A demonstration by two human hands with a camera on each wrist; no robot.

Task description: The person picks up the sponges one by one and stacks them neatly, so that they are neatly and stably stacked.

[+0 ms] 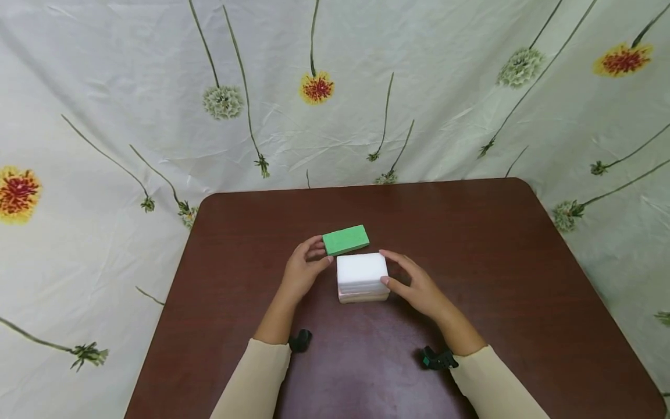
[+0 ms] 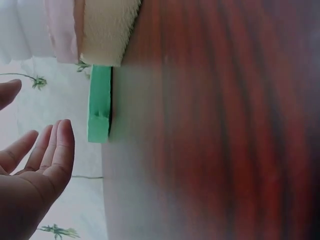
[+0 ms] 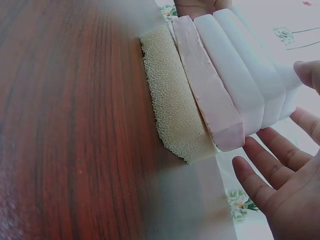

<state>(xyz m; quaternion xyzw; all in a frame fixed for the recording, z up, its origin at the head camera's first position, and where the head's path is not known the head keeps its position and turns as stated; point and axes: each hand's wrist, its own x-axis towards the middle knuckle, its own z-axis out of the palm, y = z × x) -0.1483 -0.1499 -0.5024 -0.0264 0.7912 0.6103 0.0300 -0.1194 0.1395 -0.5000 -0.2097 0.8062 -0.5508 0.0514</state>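
Note:
A stack of sponge-like blocks stands mid-table, with a smooth white sponge point(image 1: 362, 269) on top. Under the white layers lie a pink block point(image 3: 207, 85) and, at the bottom, a porous beige sponge point(image 3: 172, 100). My right hand point(image 1: 421, 289) holds the top white sponge at its right end, thumb on the near corner and index finger on the far one. Its other fingers spread beside the stack. A green block point(image 1: 346, 240) lies flat just behind the stack. My left hand point(image 1: 300, 270), fingers loosely bent and holding nothing, hovers by the green block's left end.
The stack rests on a dark reddish-brown table point(image 1: 235, 262) with rounded far corners. Behind and beside it hangs a white cloth point(image 1: 345, 145) printed with flowers. Each wrist wears a black strap-on camera point(image 1: 438, 358) close to the cream sleeves.

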